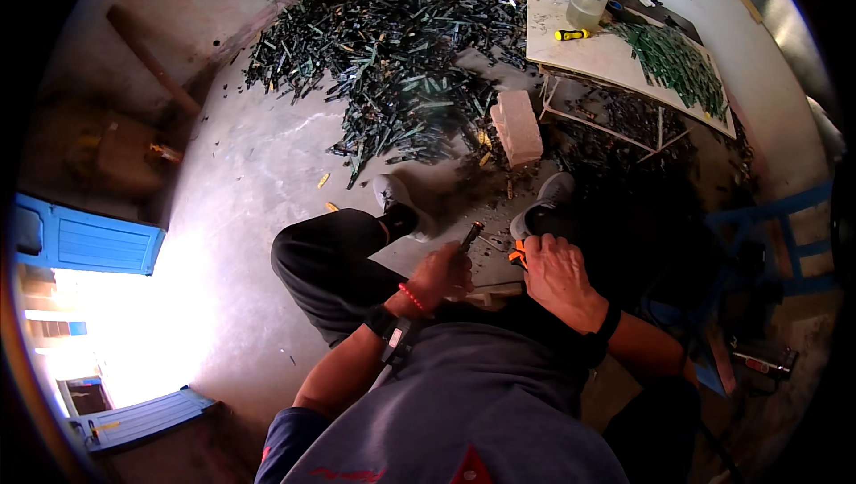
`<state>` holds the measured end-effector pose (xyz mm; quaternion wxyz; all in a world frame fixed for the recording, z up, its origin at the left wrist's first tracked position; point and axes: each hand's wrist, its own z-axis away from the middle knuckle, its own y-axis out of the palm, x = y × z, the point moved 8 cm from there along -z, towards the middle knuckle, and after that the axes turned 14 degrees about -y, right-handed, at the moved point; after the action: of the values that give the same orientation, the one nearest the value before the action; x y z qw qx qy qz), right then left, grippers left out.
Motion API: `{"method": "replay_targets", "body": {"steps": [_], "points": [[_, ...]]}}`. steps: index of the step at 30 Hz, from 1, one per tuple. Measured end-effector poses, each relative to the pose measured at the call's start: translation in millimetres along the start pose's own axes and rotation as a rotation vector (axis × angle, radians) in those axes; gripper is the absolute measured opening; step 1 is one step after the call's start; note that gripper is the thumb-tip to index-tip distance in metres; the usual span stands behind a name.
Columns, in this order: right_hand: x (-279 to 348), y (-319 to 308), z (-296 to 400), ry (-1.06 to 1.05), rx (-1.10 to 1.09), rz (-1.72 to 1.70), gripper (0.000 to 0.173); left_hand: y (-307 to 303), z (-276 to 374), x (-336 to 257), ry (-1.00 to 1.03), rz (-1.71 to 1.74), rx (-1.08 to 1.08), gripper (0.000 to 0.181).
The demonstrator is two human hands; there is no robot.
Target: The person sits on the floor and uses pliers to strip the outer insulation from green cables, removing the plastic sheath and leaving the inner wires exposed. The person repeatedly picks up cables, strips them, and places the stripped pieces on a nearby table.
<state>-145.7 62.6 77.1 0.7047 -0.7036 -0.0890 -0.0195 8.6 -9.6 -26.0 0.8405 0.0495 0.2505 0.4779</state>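
My left hand (438,273) grips a narrow dark piece (473,235) with a coppery end that points up and away from me. My right hand (555,276) is closed around a tool with an orange and black handle (517,254). A thin metal shaft (493,241) shows between the two hands; whether it belongs to that tool is hard to tell. Both hands are over my lap, a short gap apart. Beyond my shoes a large heap of narrow dark and green pieces (401,56) covers the floor.
A pale board table (562,56) at upper right bears a yellow and black screwdriver (572,35), a translucent tub (587,9) and green strips (675,66). Pinkish bricks (518,128) stand before it. A blue chair frame (796,243) is at right, blue door panels (100,236) at left.
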Motion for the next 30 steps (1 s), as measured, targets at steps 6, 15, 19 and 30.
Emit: {"method": "replay_targets", "body": {"steps": [6, 15, 19, 30], "points": [[0, 10, -2, 0.079, 0.089, -0.334, 0.025, -6, -8, -2, 0.211, -0.115, -0.118, 0.041], [38, 59, 19, 0.562, 0.306, -1.988, 0.016, -9, -28, -12, 0.54, -0.565, -0.349, 0.02], [60, 37, 15, 0.532, 0.307, -2.224, 0.013, 6, 5, -24, 0.7, -0.735, -0.51, 0.021], [14, 7, 7, 0.192, 0.031, -0.513, 0.025, -8, -19, 11, 0.049, 0.193, 0.017, 0.049]]}}
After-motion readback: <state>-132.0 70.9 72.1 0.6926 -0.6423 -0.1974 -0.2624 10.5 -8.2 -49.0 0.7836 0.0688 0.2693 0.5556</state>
